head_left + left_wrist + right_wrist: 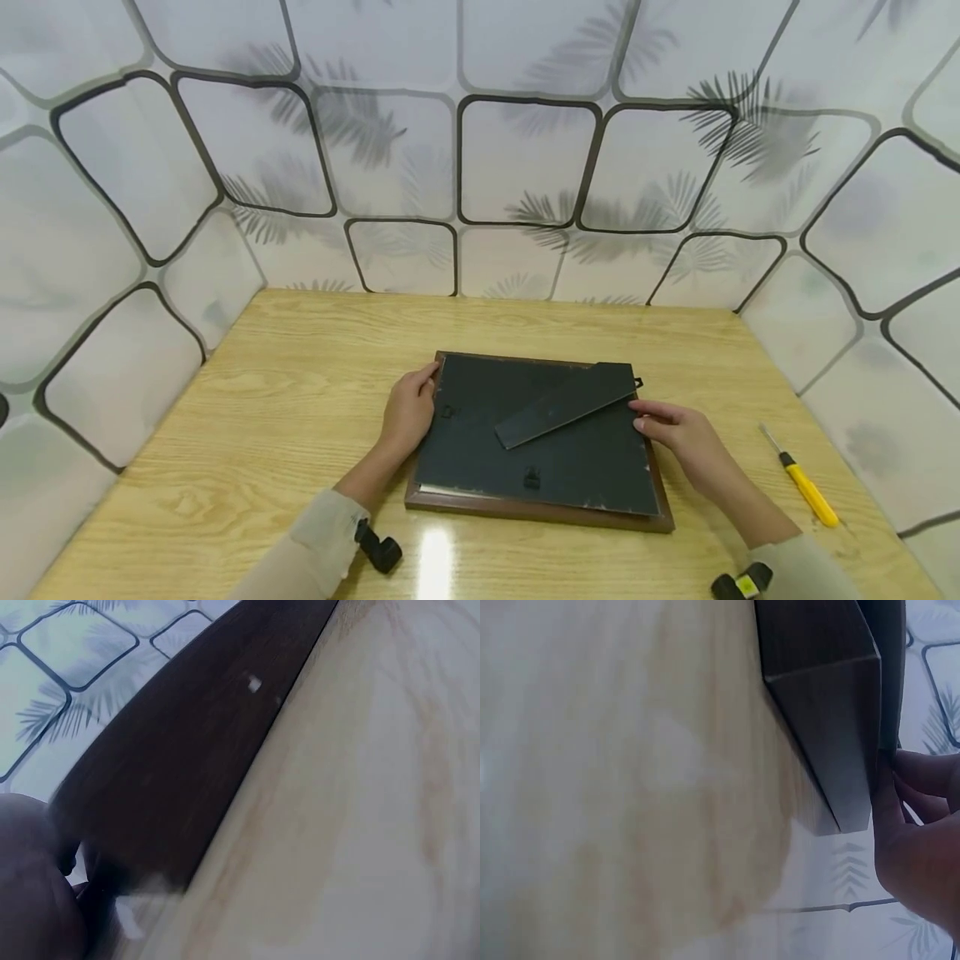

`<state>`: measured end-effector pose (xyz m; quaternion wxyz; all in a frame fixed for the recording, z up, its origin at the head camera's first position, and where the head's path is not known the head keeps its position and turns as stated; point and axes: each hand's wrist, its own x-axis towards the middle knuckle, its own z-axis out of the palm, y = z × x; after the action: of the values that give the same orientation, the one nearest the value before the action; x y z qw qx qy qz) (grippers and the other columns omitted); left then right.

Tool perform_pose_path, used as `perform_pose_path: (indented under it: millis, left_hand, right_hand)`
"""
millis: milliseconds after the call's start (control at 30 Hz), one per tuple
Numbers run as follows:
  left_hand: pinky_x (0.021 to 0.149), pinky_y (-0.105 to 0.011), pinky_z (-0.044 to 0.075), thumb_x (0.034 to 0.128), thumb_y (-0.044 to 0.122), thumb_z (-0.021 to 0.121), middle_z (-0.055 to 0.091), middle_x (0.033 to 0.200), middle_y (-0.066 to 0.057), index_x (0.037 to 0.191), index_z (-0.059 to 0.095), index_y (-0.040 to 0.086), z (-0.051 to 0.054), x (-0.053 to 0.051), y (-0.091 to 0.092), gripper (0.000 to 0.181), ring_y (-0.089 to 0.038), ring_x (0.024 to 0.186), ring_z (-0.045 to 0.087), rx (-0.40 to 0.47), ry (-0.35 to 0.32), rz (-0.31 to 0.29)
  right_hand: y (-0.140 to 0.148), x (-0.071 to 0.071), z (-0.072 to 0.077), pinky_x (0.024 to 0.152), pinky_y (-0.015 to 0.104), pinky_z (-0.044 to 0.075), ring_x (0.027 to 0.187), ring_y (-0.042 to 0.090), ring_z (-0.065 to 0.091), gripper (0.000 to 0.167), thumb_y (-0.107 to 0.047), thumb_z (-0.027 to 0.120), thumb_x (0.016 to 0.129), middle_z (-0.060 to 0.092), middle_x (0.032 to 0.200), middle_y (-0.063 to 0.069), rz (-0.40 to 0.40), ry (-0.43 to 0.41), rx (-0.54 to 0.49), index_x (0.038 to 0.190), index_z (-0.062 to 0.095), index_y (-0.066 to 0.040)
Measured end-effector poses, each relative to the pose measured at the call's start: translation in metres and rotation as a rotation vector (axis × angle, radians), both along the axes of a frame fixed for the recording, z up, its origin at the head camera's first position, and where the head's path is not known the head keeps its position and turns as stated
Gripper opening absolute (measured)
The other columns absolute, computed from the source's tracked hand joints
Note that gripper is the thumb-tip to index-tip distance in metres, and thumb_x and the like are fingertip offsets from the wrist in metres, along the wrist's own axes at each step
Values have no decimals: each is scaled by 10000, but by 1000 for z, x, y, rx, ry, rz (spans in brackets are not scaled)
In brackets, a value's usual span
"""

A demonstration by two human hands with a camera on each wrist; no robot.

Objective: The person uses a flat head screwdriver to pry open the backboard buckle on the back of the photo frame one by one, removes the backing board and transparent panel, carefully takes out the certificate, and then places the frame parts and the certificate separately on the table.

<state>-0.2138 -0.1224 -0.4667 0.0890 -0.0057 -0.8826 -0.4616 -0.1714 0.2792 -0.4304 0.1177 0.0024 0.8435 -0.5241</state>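
A brown picture frame [540, 511] lies face down on the table, with a black backing board [472, 450] in it, slightly raised or askew at the edges. A folded support leg [555, 408] crosses the board diagonally. My left hand [408, 412] holds the frame's left side near the upper corner; the left wrist view shows the brown frame side [172, 750] beside the hand [34, 885]. At the right edge, my right hand [690, 442] pinches the backing board between thumb and fingers, as the right wrist view shows the hand [922, 840] at the board's edge.
A screwdriver with a yellow handle [812, 493] lies on the wooden table [300, 375] to the right of my right hand. Patterned cloth walls [525, 158] stand behind the table and on both sides.
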Motion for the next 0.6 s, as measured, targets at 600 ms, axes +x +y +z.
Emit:
perform_pose_path:
  millis: [600]
  left_hand:
    - [927, -490, 534, 1059, 70, 455, 597, 1272, -242, 1471, 511, 30, 0, 4, -2, 418, -356, 1145, 604, -48, 17, -63]
  right_hand:
    - [10, -18, 2, 864, 206, 558, 947, 58, 697, 586, -157, 634, 1004, 739, 1033, -86, 47, 44, -309, 1513, 413, 32]
